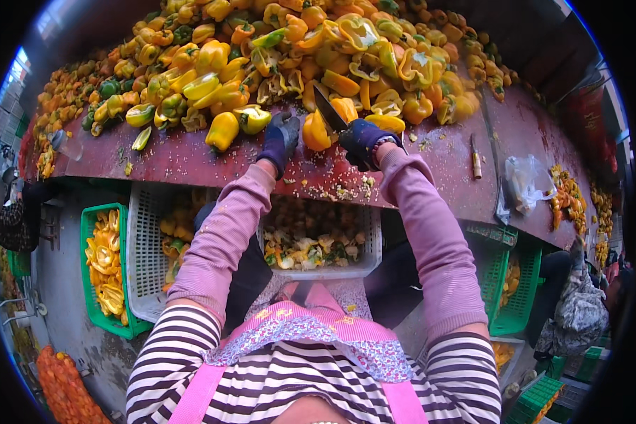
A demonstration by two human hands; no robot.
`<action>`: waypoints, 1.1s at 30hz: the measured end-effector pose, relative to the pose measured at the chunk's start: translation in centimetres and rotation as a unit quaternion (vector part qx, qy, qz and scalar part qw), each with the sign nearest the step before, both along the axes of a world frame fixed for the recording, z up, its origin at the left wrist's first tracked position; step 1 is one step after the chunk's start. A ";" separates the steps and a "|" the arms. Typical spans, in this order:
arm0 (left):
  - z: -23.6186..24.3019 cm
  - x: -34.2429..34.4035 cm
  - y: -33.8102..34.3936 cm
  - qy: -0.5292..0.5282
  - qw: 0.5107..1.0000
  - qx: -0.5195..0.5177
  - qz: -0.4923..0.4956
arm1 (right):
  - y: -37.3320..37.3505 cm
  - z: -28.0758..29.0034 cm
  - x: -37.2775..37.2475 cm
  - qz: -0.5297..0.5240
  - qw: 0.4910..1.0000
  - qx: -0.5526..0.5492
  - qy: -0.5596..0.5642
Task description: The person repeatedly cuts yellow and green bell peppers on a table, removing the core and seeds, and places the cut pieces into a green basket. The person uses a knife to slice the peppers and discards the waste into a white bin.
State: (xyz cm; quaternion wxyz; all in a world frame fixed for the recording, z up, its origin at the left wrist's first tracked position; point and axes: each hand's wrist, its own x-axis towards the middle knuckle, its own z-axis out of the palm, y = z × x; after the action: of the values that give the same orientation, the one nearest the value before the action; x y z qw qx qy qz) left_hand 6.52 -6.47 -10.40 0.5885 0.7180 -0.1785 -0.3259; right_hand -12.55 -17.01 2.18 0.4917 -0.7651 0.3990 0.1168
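Note:
My right hand, in a dark blue glove, grips a knife whose dark blade points up and to the left. The blade lies against an orange-yellow bell pepper, with another orange pepper piece on its far side. Just left of that pepper is my left hand, also gloved; its fingers look loosely bent and apart, with nothing visible in them. A whole yellow pepper and a cut-open one lie beyond it to the left. Seeds dot the red tabletop.
A large pepper heap covers the table's far side. Below the edge stand a white crate of cores and scraps and a green crate of pepper halves. A second knife and a plastic bag lie right. People sit at both sides.

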 end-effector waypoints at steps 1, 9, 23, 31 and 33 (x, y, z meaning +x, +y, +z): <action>-0.1 -0.8 -0.1 -0.055 0.996 -0.067 0.010 | 0.1 0.9 -0.4 -0.004 1.000 0.004 -0.014; -2.3 -1.0 -0.2 -0.065 0.985 -0.061 -0.147 | -5.4 -3.4 -10.7 -0.135 0.843 -0.518 -0.049; 8.5 -0.8 3.8 0.000 0.951 -0.028 -0.307 | 1.1 -5.7 0.2 0.142 0.784 -0.501 -0.339; 9.8 -1.3 4.7 0.012 0.925 -0.069 -0.372 | 1.4 -8.0 3.9 0.207 0.811 -0.394 -0.380; 9.2 -1.4 4.2 -0.001 0.925 -0.078 -0.372 | 1.3 -8.2 3.6 0.197 0.814 -0.378 -0.395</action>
State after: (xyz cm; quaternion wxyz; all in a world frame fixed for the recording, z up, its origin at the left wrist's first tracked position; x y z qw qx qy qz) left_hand 5.11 -2.29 -1.16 0.4789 0.5522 -0.4584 -0.5056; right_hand -8.93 -15.73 -6.06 0.2453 -0.9334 0.0241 -0.2608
